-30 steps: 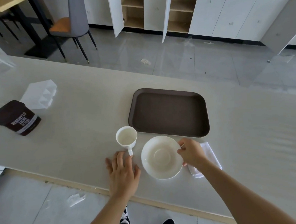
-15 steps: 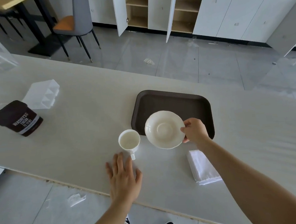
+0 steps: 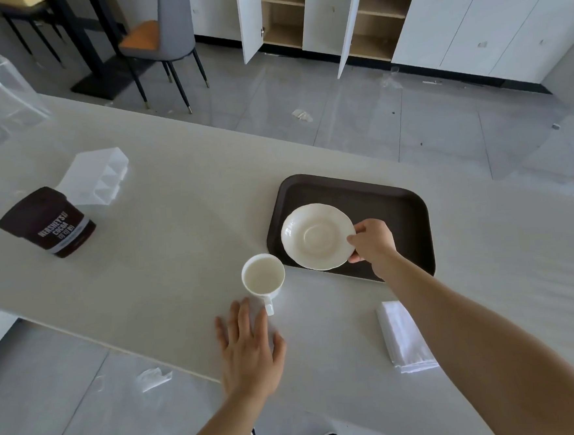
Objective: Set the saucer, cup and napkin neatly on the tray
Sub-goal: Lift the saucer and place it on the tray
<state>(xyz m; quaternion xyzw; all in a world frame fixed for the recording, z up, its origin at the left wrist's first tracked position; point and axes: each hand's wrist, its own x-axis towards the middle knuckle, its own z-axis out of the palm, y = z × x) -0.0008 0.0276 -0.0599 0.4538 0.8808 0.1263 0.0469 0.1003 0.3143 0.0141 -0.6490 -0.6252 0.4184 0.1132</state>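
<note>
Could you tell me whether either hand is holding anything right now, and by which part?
The right hand holds the saucer by its right rim, over the tray. The left hand lies flat, holding nothing.

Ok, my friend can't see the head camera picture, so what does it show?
The right hand holds a white saucer by its rim over a dark tray on a pale counter. The left hand lies flat beside a white cup; a folded napkin waits nearby.
</note>
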